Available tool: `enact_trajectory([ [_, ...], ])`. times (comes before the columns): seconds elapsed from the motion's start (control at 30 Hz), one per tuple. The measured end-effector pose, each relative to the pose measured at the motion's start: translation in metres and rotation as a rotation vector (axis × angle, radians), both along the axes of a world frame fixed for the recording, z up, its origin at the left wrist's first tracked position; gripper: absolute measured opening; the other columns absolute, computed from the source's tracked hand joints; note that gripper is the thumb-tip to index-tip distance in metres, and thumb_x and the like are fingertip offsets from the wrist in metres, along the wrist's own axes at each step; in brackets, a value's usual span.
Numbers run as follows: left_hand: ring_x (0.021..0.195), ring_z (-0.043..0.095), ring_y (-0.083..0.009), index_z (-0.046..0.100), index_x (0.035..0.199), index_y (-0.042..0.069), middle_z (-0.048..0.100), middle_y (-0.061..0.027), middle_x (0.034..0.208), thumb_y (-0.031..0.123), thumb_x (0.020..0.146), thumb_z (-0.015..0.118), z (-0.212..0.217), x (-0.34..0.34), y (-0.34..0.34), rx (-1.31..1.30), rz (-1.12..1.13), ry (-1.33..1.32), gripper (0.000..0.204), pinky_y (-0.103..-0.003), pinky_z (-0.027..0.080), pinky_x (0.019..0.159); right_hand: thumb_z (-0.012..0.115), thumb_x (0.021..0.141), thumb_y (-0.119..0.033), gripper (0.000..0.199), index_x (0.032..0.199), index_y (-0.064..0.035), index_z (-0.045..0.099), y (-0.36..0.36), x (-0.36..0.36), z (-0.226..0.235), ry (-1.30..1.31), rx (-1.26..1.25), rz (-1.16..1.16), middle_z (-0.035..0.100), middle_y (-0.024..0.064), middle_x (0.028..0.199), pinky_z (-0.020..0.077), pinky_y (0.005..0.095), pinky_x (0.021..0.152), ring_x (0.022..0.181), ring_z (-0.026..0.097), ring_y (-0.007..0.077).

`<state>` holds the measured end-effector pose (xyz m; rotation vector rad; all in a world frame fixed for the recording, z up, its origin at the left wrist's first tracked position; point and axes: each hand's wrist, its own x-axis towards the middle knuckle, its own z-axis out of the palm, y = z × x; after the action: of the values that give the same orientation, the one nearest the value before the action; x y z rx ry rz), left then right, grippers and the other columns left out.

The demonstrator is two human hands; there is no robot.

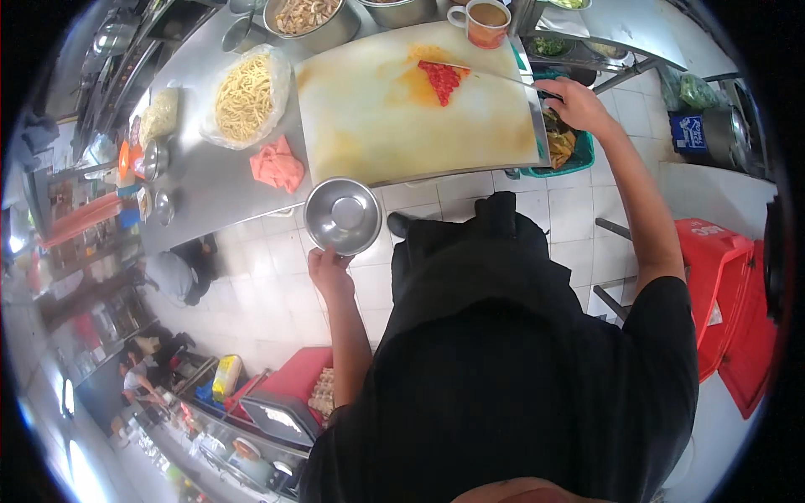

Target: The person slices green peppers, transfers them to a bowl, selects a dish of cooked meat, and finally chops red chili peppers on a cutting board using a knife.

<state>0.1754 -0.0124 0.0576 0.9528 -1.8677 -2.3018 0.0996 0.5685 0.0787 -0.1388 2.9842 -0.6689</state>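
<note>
My left hand grips the rim of a shiny steel mixing bowl, fingers closed on its near edge. The bowl is bare inside and hangs just off the near left corner of a white cutting board. With my right hand I hold a knife by its dark handle beyond the board's right edge. The blade reaches left across the board to a small heap of chopped red pepper or chili. Orange juice stains spread around that heap.
Left of the board lie a bag of noodles and a pink cloth. A mug and a pot of shredded food stand at the back. Beside the board is a green scrap basket; a red bin stands right.
</note>
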Motion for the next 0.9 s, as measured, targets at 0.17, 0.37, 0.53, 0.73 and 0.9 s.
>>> enact_trajectory([
  [0.17, 0.076, 0.065, -0.0179, 0.050, 0.092, 0.005, 0.062, -0.0101, 0.088, -0.001, 0.093, 0.057, 0.002, 0.039, 0.026, -0.021, -0.008, -0.056, 0.010, -0.038, 0.064, 0.068, 0.063, 0.090, -0.013, 0.039, 0.128, -0.0206, 0.063, 0.000, 0.022, 0.013, -0.096, 0.004, 0.063, 0.063, 0.0157, 0.102, 0.0511, 0.0473, 0.088, 0.101, 0.063, 0.0384],
  [0.37, 0.073, 0.064, -0.0151, 0.049, 0.090, 0.006, 0.063, -0.0085, 0.086, -0.001, 0.092, 0.058, -0.011, 0.065, 0.034, -0.030, 0.012, -0.082, 0.012, -0.035, 0.063, 0.063, 0.061, 0.090, -0.013, 0.038, 0.128, -0.0201, 0.064, -0.008, 0.056, 0.017, -0.062, -0.033, 0.099, 0.064, 0.0154, 0.102, 0.0519, 0.0466, 0.087, 0.100, 0.064, 0.0381],
  [0.53, 0.069, 0.062, -0.0136, 0.050, 0.088, 0.007, 0.060, -0.0058, 0.081, -0.001, 0.091, 0.060, -0.027, 0.076, 0.037, -0.033, 0.016, -0.115, 0.013, -0.033, 0.063, 0.059, 0.064, 0.089, -0.013, 0.040, 0.129, -0.0191, 0.063, 0.009, 0.068, 0.022, -0.074, -0.056, -0.076, 0.066, 0.0152, 0.107, 0.0523, 0.0462, 0.088, 0.102, 0.064, 0.0377],
  [0.73, 0.068, 0.062, -0.0152, 0.051, 0.085, 0.006, 0.058, -0.0064, 0.079, -0.001, 0.088, 0.062, -0.059, 0.084, 0.042, -0.024, -0.005, -0.150, 0.013, -0.034, 0.063, 0.057, 0.064, 0.089, -0.011, 0.040, 0.128, -0.0164, 0.062, -0.001, 0.087, 0.019, -0.101, -0.022, -0.059, 0.068, 0.0168, 0.112, 0.0520, 0.0464, 0.090, 0.106, 0.064, 0.0389],
  [0.9, 0.070, 0.061, -0.0163, 0.051, 0.087, 0.003, 0.054, -0.0073, 0.080, 0.000, 0.088, 0.063, -0.082, 0.086, 0.055, -0.068, -0.070, -0.192, 0.013, -0.035, 0.064, 0.058, 0.062, 0.088, -0.008, 0.040, 0.128, -0.0143, 0.063, -0.028, 0.107, 0.019, -0.132, -0.140, -0.002, 0.067, 0.0185, 0.116, 0.0513, 0.0464, 0.091, 0.109, 0.063, 0.0392],
])
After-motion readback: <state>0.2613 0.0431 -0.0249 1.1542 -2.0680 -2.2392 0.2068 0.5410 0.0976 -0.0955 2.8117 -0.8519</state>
